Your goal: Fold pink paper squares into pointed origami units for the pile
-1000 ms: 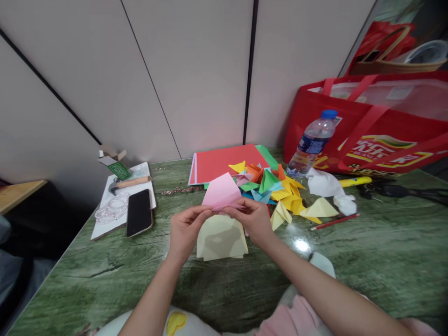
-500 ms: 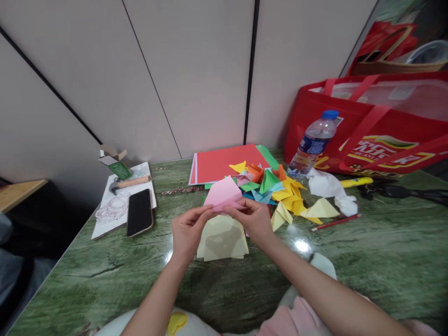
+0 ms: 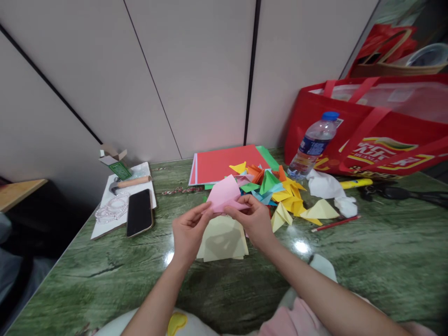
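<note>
A partly folded pink sheet of paper (image 3: 224,192) is held up above the table between my two hands. My left hand (image 3: 191,227) pinches its lower left edge between thumb and fingers. At the lower right edge my right hand (image 3: 255,220) grips it the same way, where a folded flap sticks out. Below them lies a stack of pale yellow paper (image 3: 224,238), with the shadow of my hands on it. Just behind and to the right is a heap of folded paper pieces (image 3: 269,184) in several colours.
Red sheets (image 3: 224,163) lie at the back. On the right are a water bottle (image 3: 311,144), red bag (image 3: 378,130), crumpled tissue (image 3: 325,184) and red pencil (image 3: 336,223). A phone (image 3: 140,212), hammer (image 3: 131,183) and small green box (image 3: 117,163) are on the left.
The pink paper's outline has shifted slightly, and its right flap now stands out more from the sheet. Both hands keep their grip in nearly the same place.
</note>
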### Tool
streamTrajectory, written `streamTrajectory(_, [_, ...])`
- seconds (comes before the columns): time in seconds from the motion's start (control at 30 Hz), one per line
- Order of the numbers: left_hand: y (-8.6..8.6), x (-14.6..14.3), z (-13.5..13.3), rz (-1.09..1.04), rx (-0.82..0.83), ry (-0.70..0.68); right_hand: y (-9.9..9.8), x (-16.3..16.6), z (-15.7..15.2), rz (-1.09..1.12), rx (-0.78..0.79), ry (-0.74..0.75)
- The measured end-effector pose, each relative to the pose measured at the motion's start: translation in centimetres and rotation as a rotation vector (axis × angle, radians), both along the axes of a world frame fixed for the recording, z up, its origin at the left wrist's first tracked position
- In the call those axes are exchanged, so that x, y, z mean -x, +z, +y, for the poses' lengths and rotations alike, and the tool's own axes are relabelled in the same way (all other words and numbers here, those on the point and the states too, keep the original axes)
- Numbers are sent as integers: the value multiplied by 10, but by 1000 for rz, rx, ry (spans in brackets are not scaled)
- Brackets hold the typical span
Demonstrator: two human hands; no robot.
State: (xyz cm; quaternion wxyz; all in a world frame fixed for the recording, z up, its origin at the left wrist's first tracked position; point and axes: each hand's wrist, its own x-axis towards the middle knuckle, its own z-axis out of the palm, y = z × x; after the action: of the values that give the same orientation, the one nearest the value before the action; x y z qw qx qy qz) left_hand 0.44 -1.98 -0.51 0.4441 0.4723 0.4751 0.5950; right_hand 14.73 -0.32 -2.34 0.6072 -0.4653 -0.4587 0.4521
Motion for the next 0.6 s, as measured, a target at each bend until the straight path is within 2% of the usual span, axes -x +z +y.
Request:
streamTrajectory(0.17, [-1, 0, -1, 12, 11, 5, -2, 1, 1, 83, 47, 13])
streamTrajectory(0.43, [2, -2, -3, 25, 27, -48, 2, 3, 1, 318, 142, 167])
streamTrajectory(0.6, [1, -4, -3, 23, 35, -66, 3, 5, 1, 429, 157, 160])
